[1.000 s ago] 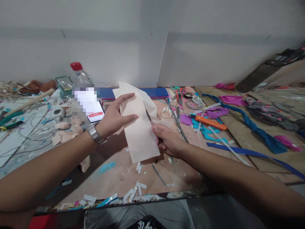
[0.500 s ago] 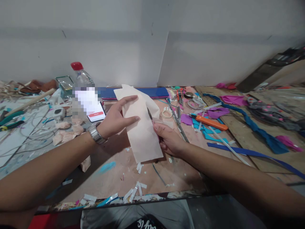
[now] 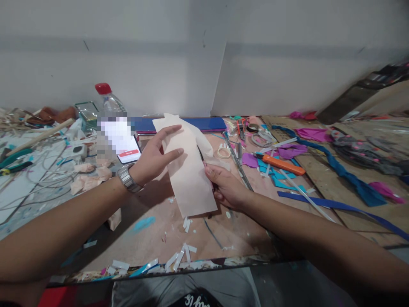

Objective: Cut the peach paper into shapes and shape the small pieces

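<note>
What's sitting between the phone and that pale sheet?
In the head view, the left hand lies between the phone and the pale sheet, with its thumb and a finger over the sheet.

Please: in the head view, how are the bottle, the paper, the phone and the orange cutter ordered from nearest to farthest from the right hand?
1. Paper: at the right hand.
2. Orange cutter: to its right.
3. Phone: to the left.
4. Bottle: left, behind the phone.
</note>
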`<act>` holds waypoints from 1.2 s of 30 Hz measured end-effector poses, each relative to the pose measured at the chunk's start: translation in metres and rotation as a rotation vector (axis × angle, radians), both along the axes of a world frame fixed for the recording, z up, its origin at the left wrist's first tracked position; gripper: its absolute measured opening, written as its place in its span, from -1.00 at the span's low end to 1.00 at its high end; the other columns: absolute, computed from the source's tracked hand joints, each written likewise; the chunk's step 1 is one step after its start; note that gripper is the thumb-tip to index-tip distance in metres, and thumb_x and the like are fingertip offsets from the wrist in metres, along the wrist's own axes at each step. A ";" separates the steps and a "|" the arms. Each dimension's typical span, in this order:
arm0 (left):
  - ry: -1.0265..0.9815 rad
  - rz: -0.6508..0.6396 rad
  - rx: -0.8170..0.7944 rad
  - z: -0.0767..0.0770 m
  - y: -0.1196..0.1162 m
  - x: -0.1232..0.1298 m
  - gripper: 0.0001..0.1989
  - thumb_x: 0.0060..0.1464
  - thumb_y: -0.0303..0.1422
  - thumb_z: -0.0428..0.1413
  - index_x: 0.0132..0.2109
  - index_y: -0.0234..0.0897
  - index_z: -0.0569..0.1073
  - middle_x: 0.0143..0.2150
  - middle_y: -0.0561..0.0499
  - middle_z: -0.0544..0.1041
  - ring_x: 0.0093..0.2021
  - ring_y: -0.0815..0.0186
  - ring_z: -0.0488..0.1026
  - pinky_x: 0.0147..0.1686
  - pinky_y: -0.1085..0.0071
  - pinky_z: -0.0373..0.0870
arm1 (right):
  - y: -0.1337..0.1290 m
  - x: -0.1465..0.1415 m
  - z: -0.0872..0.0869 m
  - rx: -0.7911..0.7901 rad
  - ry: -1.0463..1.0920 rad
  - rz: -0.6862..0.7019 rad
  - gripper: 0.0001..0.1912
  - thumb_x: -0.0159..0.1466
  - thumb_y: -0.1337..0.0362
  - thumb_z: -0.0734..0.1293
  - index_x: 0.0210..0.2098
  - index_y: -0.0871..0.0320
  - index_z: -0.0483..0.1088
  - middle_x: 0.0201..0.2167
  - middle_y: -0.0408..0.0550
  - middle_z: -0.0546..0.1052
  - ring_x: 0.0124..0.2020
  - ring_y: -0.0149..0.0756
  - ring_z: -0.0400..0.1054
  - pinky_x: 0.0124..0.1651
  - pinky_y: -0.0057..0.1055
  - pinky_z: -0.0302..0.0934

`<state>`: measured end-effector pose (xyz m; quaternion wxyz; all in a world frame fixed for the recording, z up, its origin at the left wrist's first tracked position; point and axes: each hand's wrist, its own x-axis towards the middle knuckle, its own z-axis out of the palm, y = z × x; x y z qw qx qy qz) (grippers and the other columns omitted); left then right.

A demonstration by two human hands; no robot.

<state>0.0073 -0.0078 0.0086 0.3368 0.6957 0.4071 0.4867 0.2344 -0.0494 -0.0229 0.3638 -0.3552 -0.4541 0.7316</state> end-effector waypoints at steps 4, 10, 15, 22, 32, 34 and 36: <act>-0.252 -0.038 -0.190 -0.005 0.008 0.000 -0.40 0.21 -0.18 0.19 0.34 -0.02 0.25 0.32 -0.10 0.41 0.25 0.00 0.47 0.14 0.00 0.53 | -0.001 0.000 -0.001 -0.003 -0.016 0.042 -0.43 0.11 -0.19 0.52 -0.25 0.17 0.39 -0.61 -0.32 0.36 -0.74 -0.63 0.00 -0.78 -0.66 -0.17; -0.394 0.004 -0.341 -0.005 0.015 -0.002 -0.20 0.11 -0.21 0.28 0.38 0.02 0.07 0.19 -0.11 0.52 0.10 0.04 0.58 0.07 0.00 0.58 | 0.000 0.004 -0.008 -0.002 -0.029 0.106 -0.48 0.20 -0.18 0.45 -0.31 0.16 0.33 -0.63 -0.32 0.39 -0.80 -0.64 -0.03 -0.77 -0.65 -0.20; -0.385 -0.039 -0.349 -0.004 0.010 -0.002 -0.16 -0.02 -0.36 0.37 0.36 -0.02 0.20 -0.01 -0.04 0.59 -0.07 0.11 0.62 -0.04 0.06 0.62 | -0.001 0.003 -0.006 -0.025 -0.025 0.076 -0.45 0.15 -0.19 0.49 -0.29 0.17 0.35 -0.64 -0.34 0.36 -0.78 -0.64 -0.02 -0.78 -0.66 -0.19; -0.330 -0.083 -0.307 -0.003 0.004 0.001 -0.25 -0.03 -0.39 0.38 0.29 -0.10 0.33 0.00 -0.07 0.60 -0.10 0.15 0.62 -0.12 0.18 0.66 | -0.002 -0.001 -0.001 -0.059 0.010 0.035 -0.44 0.10 -0.17 0.53 -0.26 0.18 0.37 -0.64 -0.35 0.35 -0.76 -0.65 -0.04 -0.79 -0.65 -0.22; -0.250 -0.067 -0.224 -0.009 0.006 -0.001 -0.31 -0.02 -0.36 0.38 0.26 -0.07 0.38 0.16 -0.11 0.54 -0.05 0.15 0.61 -0.10 0.14 0.67 | -0.001 -0.001 0.000 -0.044 0.000 0.022 -0.43 0.10 -0.20 0.51 -0.32 0.17 0.35 -0.66 -0.34 0.35 -0.76 -0.64 -0.03 -0.80 -0.66 -0.19; -0.246 -0.063 -0.217 -0.009 0.007 -0.001 -0.31 -0.02 -0.37 0.38 0.26 -0.07 0.39 0.18 -0.11 0.53 -0.05 0.15 0.61 -0.10 0.14 0.67 | -0.001 -0.002 -0.001 -0.041 0.001 0.019 -0.42 0.09 -0.22 0.52 -0.34 0.17 0.35 -0.66 -0.34 0.34 -0.76 -0.64 -0.03 -0.80 -0.67 -0.19; -0.247 -0.066 -0.218 -0.009 0.007 -0.001 -0.31 -0.02 -0.38 0.38 0.26 -0.07 0.38 0.16 -0.11 0.54 -0.05 0.15 0.61 -0.10 0.14 0.67 | -0.001 -0.002 -0.001 -0.042 0.001 0.015 -0.41 0.07 -0.22 0.53 -0.34 0.18 0.36 -0.65 -0.33 0.35 -0.76 -0.65 -0.03 -0.79 -0.68 -0.18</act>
